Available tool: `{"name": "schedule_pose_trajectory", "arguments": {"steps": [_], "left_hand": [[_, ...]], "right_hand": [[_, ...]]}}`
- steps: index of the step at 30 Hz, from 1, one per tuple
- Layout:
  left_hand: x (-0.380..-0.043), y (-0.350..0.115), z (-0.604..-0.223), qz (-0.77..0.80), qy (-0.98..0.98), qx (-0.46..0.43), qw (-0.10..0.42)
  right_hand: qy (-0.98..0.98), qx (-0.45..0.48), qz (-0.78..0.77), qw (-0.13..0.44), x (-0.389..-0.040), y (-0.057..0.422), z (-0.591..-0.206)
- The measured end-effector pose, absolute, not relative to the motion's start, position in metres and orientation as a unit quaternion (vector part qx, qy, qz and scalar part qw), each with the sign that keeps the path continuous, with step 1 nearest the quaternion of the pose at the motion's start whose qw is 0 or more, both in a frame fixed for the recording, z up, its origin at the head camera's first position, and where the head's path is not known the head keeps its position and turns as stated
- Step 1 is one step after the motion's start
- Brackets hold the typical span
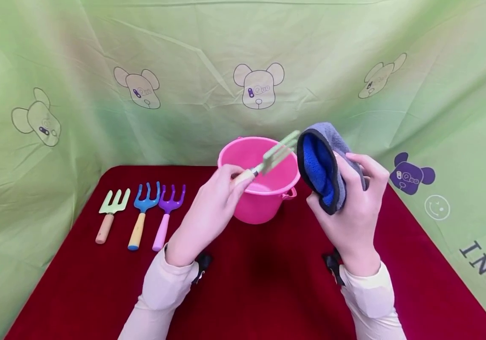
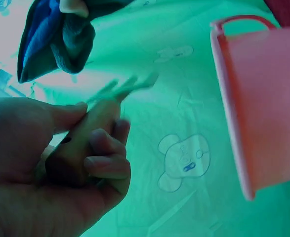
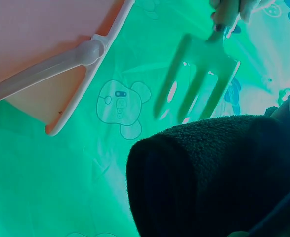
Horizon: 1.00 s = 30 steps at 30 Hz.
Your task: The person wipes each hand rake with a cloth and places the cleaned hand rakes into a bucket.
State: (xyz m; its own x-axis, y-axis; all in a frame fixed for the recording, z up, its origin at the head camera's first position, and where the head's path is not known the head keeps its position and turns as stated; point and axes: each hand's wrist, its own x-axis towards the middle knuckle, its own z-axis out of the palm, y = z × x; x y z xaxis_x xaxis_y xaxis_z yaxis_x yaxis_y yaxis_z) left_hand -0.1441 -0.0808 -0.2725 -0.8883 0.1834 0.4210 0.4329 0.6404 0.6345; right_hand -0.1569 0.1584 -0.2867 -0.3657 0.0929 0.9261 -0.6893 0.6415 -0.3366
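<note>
Held in the curled fingers of the left hand (image 1: 206,203), a small garden fork (image 1: 270,159) seen against a pink bucket (image 1: 256,208) slants lengthwise toward two o'clock, its tip near the blue-grey cloth (image 1: 317,163) the right hand (image 1: 355,208) grips.

The counter (image 1: 264,288) is deep red. Its far middle bears a pink bucket (image 1: 253,210); on the left, tines pointing far, lie a pale green fork (image 1: 107,221), a blue fork (image 1: 140,220) and a purple fork (image 1: 163,222).
</note>
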Motion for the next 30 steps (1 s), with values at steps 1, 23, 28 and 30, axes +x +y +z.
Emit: {"name": "schedule_pose_trajectory", "arguments": {"steps": [1,23,28,30], "left_hand": [[-0.147,-0.081,-0.27,-0.386,-0.89,-0.173,0.172],[-0.226,-0.064,-0.273,-0.288,-0.9,-0.273,0.182],[-0.229,-0.06,-0.281,-0.286,-0.904,-0.273,0.164],[-0.229,-0.059,-0.284,-0.278,-0.905,-0.278,0.162]], "right_hand": [[-0.738,0.202,0.372,0.525,-0.157,0.158,-0.287],[-0.751,0.199,0.371,0.509,-0.158,0.159,-0.29],[-0.754,0.2,0.369,0.505,-0.159,0.159,-0.29],[-0.758,0.2,0.367,0.5,-0.158,0.16,-0.29]]}}
